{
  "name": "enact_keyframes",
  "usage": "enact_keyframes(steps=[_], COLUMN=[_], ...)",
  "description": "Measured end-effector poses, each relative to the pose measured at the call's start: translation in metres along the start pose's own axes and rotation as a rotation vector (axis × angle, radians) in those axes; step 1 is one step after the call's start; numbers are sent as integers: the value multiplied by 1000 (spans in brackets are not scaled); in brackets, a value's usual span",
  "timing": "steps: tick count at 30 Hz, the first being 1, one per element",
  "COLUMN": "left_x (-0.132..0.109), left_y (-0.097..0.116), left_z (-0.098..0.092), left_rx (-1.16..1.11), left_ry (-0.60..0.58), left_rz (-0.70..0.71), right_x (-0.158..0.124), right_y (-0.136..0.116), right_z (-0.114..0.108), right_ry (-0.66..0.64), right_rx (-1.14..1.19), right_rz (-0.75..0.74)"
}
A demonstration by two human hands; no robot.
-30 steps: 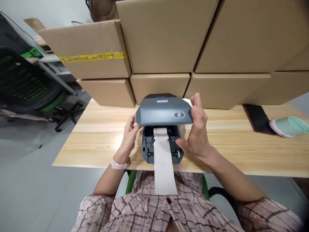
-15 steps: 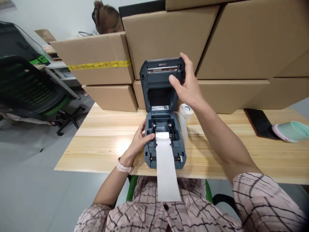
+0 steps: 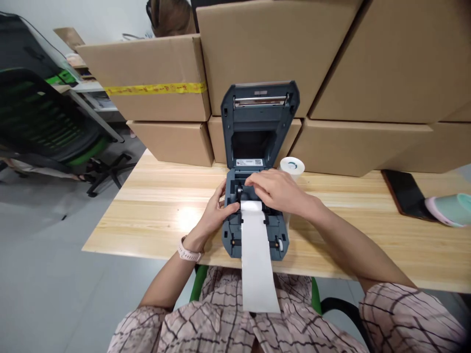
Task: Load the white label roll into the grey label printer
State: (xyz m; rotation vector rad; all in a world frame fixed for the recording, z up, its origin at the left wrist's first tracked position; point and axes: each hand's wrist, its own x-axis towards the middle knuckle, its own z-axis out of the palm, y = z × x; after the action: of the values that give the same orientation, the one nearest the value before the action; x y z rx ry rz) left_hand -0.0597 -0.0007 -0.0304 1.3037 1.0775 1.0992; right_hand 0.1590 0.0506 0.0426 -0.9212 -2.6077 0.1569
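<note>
A dark grey label printer (image 3: 231,245) stands on the wooden table with its lid (image 3: 253,125) raised. My left hand (image 3: 217,208) grips its left side, thumb over the inner edge and fingers along the outer wall. Over the right part of the roll compartment is my right hand (image 3: 277,191), its fingers bent together and pointing left. What lies under its fingertips is hidden. A white label strip (image 3: 257,264) runs from the compartment across the front roller and hangs past the table edge. The left roll holder (image 3: 240,190) shows; the right one is covered.
Behind the printer's right side stands a white roll (image 3: 292,165), partly hidden by my hand. Cardboard boxes (image 3: 272,59) are stacked along the table's back. A phone (image 3: 406,193) and a green cup (image 3: 449,208) lie to the right. Another person's head (image 3: 172,17) shows behind the boxes.
My right hand has let go of the raised lid and come down over the roll compartment. The lid stays up by itself. My left hand keeps its hold on the printer.
</note>
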Motion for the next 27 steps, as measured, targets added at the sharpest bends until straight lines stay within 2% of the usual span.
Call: enact_keyframes(steps=[2, 4, 6, 9, 13, 23, 27], left_x=[1, 1, 2, 3, 3, 1, 0], left_y=[0, -1, -1, 0, 4, 8, 7], left_z=[1, 1, 0, -5, -13, -13, -12], left_rx=[-16, -32, -28, -1, -24, -35, -7], left_ry=[1, 4, 9, -22, -79, -84, -69], left_rz=[-6, -9, 3, 3, -15, 0, 8], right_x=[5, 12, 19, 25, 25, 20, 10], right_y=[2, 2, 1, 0, 3, 12, 16], right_z=[3, 2, -1, -6, -9, -11, -17], right_ry=[-249, -428, -548, -656, -677, -648, -567], right_rx=[-83, -132, -127, -57, -1, 224, 495], right_rz=[57, 43, -10, -86, -76, -91, -86])
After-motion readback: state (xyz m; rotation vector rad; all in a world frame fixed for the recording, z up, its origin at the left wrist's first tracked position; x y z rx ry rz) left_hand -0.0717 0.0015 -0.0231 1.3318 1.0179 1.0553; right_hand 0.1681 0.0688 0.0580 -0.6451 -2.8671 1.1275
